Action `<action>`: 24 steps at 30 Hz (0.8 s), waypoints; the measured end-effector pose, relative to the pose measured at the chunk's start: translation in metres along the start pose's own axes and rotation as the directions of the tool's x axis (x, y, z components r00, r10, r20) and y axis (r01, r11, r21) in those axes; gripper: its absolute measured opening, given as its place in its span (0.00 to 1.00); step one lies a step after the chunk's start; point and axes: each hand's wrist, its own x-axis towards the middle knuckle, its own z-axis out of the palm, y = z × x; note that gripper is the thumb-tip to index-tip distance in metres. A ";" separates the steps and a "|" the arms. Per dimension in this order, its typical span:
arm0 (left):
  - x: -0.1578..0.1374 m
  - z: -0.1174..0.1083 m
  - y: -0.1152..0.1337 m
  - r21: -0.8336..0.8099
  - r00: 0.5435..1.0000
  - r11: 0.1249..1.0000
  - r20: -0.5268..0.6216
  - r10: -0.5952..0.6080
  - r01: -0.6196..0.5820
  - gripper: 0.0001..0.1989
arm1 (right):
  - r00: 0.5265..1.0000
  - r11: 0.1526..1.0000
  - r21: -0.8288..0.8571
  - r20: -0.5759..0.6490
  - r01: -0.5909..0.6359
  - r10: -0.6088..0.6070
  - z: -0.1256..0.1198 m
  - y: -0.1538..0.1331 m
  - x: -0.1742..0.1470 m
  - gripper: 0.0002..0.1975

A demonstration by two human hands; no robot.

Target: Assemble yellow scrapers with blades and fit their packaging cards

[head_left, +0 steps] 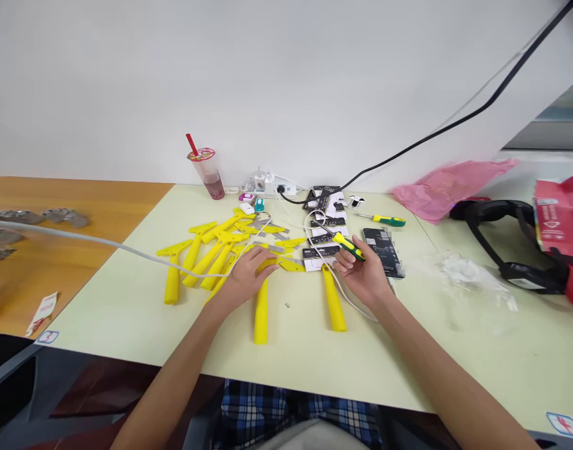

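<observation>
My right hand [361, 269] is closed around a screwdriver [347, 245] with a yellow and green handle, its shaft pointing up and left. My left hand [249, 273] has its fingers curled over the top of a yellow scraper handle [261, 315], which points toward me on the table; the fingertips' exact grip is partly hidden. Just right of those fingers lies a yellow scraper head plate [291, 264]. Another yellow handle [334, 300] lies below my right hand. To the left, several yellow T-shaped scrapers [172, 278] are spread out. A tiny metal piece [287, 305] lies between my hands.
A white cable [127, 247] crosses over the left side. A phone-like black item [383, 252] and a second screwdriver [388, 220] lie at right. Behind stand a drink cup [211, 175] and a power strip [284, 185]. Pink plastic [441, 187] and a black headset strap [488, 237] sit far right.
</observation>
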 end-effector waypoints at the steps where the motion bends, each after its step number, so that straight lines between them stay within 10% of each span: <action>1: 0.000 0.000 0.000 -0.006 1.000 1.000 0.003 -0.003 0.003 0.09 | 1.000 1.000 -0.006 0.003 0.002 -0.002 0.000 0.000 0.000 0.20; 10: 0.000 0.002 -0.002 -0.098 0.998 0.995 0.064 0.019 -0.012 0.12 | 0.990 0.976 -0.214 0.140 0.047 -0.017 0.005 0.004 -0.008 0.16; 18: 0.035 -0.017 0.035 -0.298 0.989 0.954 -0.135 -0.067 0.024 0.14 | 0.961 0.935 -0.354 0.265 0.016 0.084 0.007 0.017 -0.015 0.19; 24: 0.054 -0.010 0.056 -0.122 0.985 0.992 0.172 0.032 -0.011 0.16 | 0.946 0.795 -0.595 0.312 0.118 0.093 0.012 0.027 -0.018 0.26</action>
